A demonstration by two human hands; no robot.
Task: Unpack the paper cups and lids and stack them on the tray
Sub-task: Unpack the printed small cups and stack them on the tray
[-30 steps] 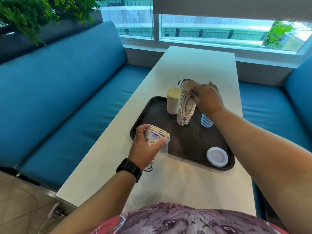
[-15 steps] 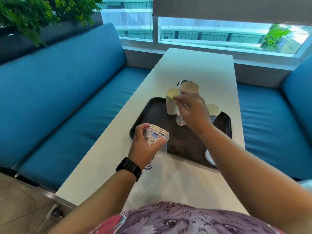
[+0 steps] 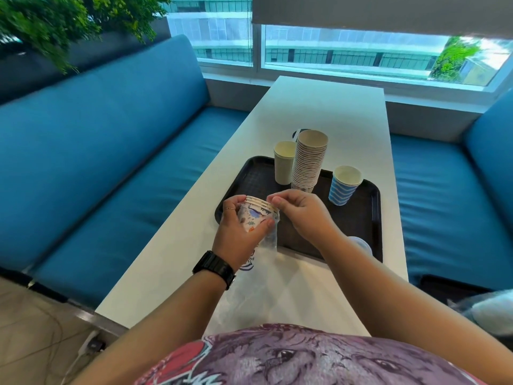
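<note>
1. Paper cups (image 3: 256, 215), a short printed nested bunch, sit half inside a clear plastic sleeve (image 3: 266, 240) above the white surface (image 3: 327, 112).
2. Left hand (image 3: 236, 232) fingers wrap the bunch; right hand (image 3: 299, 212) fingers pinch its rim.
3. Tall ribbed stack (image 3: 309, 159) stands on the dark textured tray (image 3: 369, 218).

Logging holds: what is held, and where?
Left hand grips the printed cups around their sides; right hand pinches their rim.

Plastic sleeve (image 3: 254, 276): a blue printed mark shows just below the left wrist, lower centre of the frame, too small and hidden to read.
Shirt (image 3: 277, 357): white letter-like shapes at the bottom edge, cut off, unreadable.
Patterned cups (image 3: 256, 216): drawings only, no words legible.
</note>
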